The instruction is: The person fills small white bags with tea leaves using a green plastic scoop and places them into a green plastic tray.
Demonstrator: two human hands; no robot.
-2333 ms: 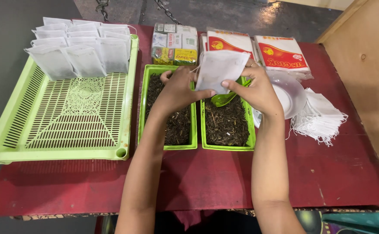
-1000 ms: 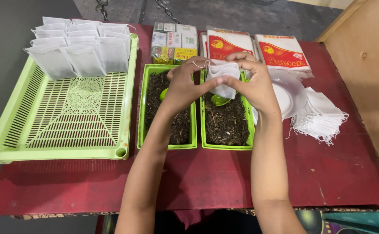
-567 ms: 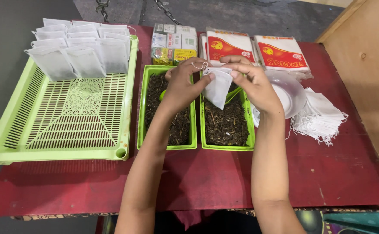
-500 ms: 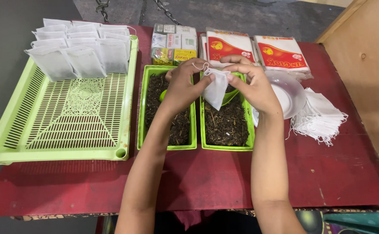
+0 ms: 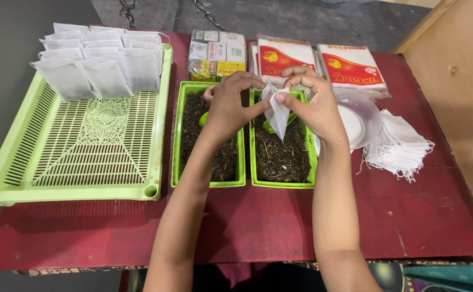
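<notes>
Two bare hands meet over a worn red wooden table (image 5: 258,221): left hand (image 5: 228,108) and right hand (image 5: 315,108) pinch a small white paper filter bag (image 5: 277,113) above two green plastic trays of dark loose tea (image 5: 282,151). Left, a pale green slatted tray (image 5: 85,146) carries filled bags (image 5: 96,62). Far packets (image 5: 279,54) are partly hidden; grey floor lies beyond.
</notes>
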